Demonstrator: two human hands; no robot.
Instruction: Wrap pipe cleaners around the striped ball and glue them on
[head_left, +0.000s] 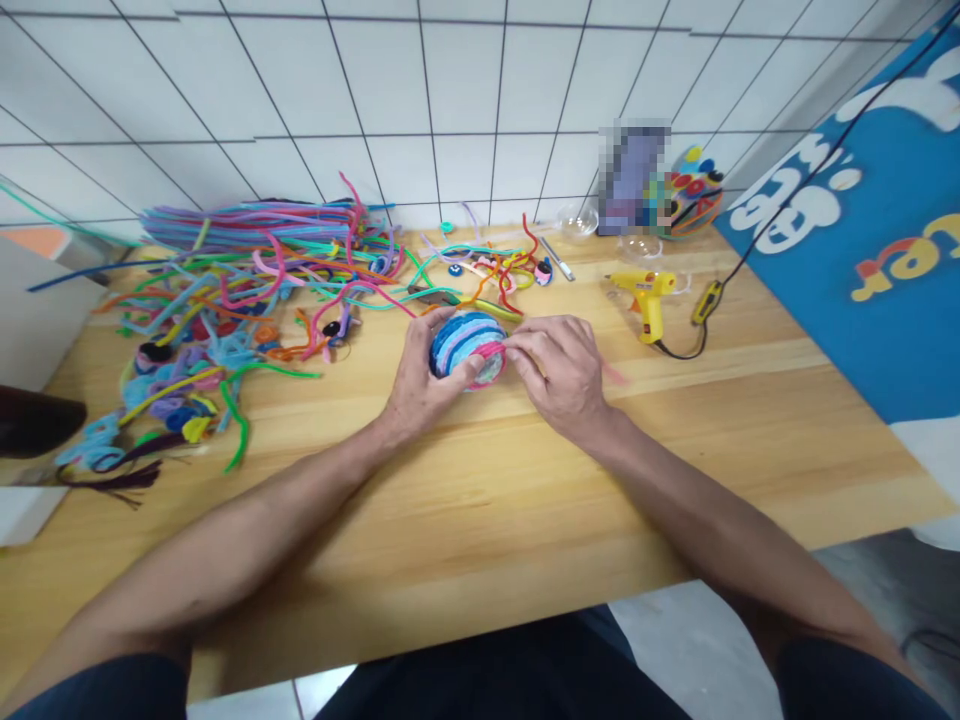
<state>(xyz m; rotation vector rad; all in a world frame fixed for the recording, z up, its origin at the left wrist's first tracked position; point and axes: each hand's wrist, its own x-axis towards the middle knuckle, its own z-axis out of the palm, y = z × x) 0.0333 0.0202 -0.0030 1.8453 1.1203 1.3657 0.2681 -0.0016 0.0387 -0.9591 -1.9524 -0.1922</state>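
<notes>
The person wears short, dark navy sleeves [112,688] ending near the elbows and black lower clothing [495,678].

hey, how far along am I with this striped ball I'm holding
Most of the visible side of the striped ball looks done, with blue and purple bands lying close together. In hand: your left hand steadies it while your right hand pinches the pink strand at its edge. The pale patch by the pink looks left to cover; the underside is hidden.
</notes>
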